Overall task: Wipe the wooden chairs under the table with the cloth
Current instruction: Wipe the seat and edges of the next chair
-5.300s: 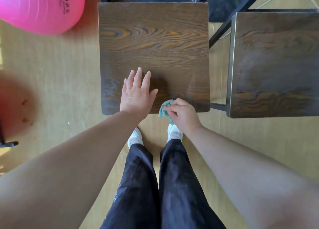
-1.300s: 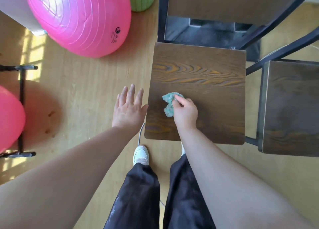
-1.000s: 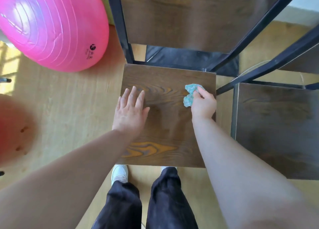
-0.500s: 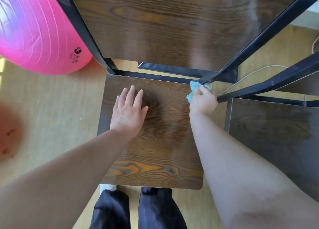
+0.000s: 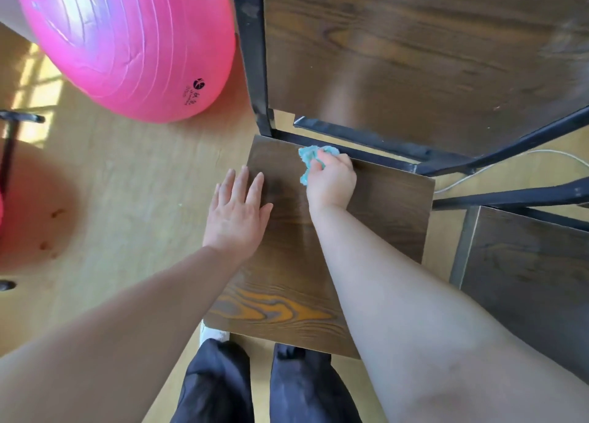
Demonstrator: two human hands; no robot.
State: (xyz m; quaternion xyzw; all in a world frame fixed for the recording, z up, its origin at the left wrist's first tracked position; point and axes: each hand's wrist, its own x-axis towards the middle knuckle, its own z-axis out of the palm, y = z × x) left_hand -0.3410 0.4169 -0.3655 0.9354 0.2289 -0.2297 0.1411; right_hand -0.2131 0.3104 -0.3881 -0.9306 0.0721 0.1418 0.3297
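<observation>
Right hand: fingers curled round a crumpled teal cloth and pressing it down on the chair seat. The cloth lies at the seat's far edge, nearer the far left corner, and part of it shows beyond the fingertips.

Left hand: relaxed and flat, palm down, with the fingers straight and holding nothing. It rests on the seat's left edge, and the outer fingers reach past that edge over the floor.

Chair seat: square, dark brown wood, with an orange grain patch near the front edge. Its far edge lies just beside a black metal bar.

Second chair: same dark wood, to the right, with a strip of floor between it and the first.

Surface: dark wood, above and beyond the seat, carried on a black metal leg.

Exercise ball: pink and ribbed with a small dark logo, left of the leg. Whether it touches the leg cannot be told.

Cable: white, on the floor past the seat's far right corner.

Trousers: dark, at the seat's front edge, with one white shoe showing.

Floor: light wood, sunlit at the left.
</observation>
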